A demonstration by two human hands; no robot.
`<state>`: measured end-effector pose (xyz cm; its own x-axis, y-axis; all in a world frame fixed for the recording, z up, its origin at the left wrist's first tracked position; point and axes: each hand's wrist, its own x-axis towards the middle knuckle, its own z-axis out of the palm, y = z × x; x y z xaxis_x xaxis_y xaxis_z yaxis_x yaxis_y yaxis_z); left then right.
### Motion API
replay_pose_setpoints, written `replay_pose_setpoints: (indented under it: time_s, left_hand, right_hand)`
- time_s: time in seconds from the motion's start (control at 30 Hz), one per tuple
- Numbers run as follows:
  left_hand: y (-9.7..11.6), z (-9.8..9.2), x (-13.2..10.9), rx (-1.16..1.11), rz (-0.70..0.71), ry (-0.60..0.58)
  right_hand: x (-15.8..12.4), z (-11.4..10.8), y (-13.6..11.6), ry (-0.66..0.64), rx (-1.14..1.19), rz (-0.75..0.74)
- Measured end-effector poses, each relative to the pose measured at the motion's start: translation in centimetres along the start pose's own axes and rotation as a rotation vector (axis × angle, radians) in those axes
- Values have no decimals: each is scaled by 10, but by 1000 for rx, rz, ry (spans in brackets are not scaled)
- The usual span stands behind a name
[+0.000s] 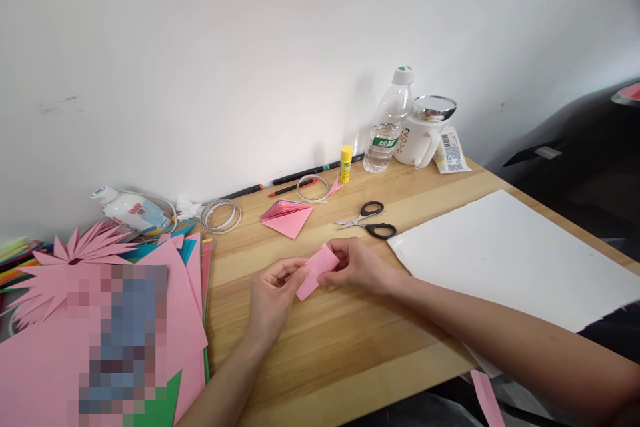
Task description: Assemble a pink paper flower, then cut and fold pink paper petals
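Between my two hands is a small strip of pink paper (316, 270), held above the wooden table. My left hand (277, 287) pinches its left edge with thumb and fingers. On the other side, my right hand (353, 265) grips the right part, thumb below and fingers at the top edge. Just beyond the hands lie scissors (369, 219) with black handles, their blades slightly apart. A folded pink paper piece (287, 217) with layered pleats rests behind my left hand. The yellow glue stick (345, 164) stands upright farther back.
Pink and coloured sheets (185, 320) pile up at left, with a spiky pink paper flower (75, 257) on top. Tape rolls (221, 216), pens (300, 175), a water bottle (383, 137) and a white mug (417, 140) line the wall. A white board (515, 260) lies right.
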<state>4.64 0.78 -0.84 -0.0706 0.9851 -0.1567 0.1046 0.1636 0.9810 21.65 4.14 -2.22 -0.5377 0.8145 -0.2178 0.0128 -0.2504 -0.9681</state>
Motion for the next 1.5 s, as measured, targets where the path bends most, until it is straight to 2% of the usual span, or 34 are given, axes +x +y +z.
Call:
replay_pose_setpoints:
  time_s: [0.47, 0.9, 1.13, 1.27, 1.5]
  left_hand:
    - [5, 0, -1, 62, 25, 23]
    - [-3, -7, 6, -42, -36, -8]
    - [-8, -10, 7, -23, -13, -25]
    - [-7, -7, 6, -28, 1, -42]
    - [-3, 0, 0, 15, 5, -84]
  right_hand:
    - [3, -6, 2, 7, 56, 63]
    - [3, -11, -5, 61, 114, 107]
    - [7, -14, 0, -33, 108, 70]
    - [4, -9, 1, -105, 24, 25]
    - [-3, 2, -9, -5, -233, -25]
